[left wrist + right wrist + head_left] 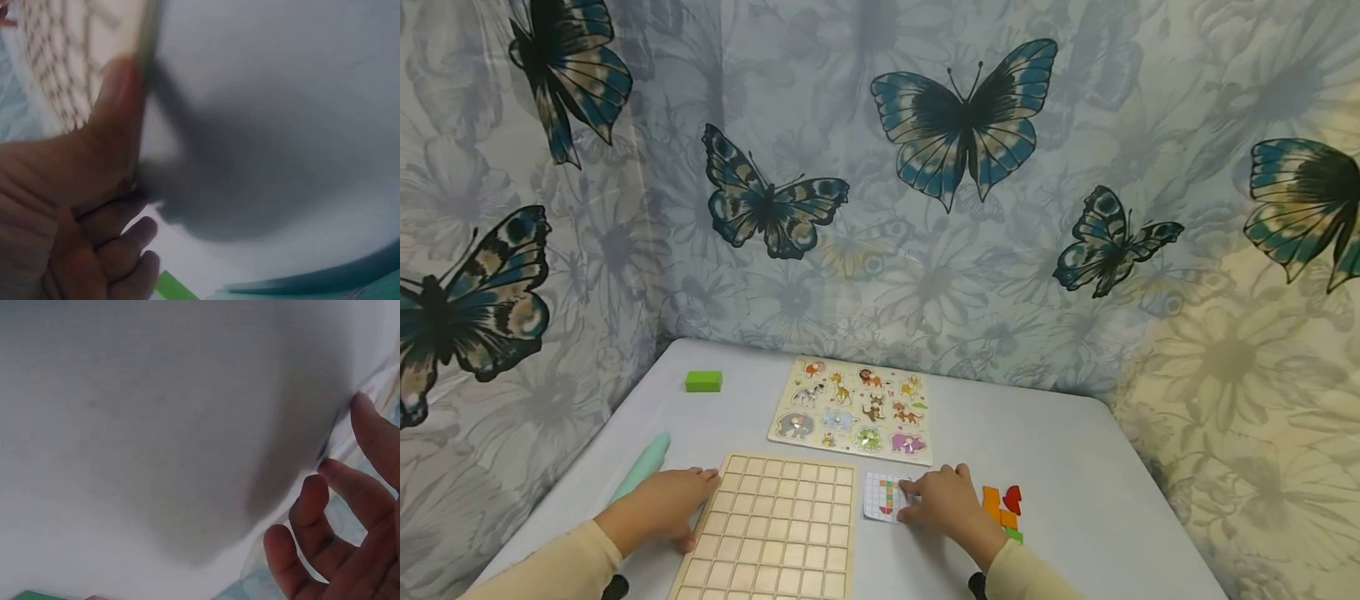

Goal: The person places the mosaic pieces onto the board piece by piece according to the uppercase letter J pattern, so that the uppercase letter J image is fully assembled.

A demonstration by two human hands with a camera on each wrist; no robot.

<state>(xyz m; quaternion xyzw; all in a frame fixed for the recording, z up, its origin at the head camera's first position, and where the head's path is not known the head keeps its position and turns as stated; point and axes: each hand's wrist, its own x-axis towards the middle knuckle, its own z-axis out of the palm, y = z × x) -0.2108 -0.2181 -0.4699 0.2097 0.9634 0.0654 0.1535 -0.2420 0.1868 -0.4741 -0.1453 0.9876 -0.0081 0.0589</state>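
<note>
the gridded board (772,531) is pale tan, the card (885,497) white with coloured squares, the block (703,382) green.

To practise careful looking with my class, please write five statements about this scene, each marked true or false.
1. The left hand touches the gridded board. True.
2. The right hand touches the small card. True.
3. In the head view, the card lies left of the gridded board. False: it lies right.
4. There, the green block lies left of the animal puzzle. True.
5. The animal puzzle is nearer the person than the card. False: it is farther.
</note>
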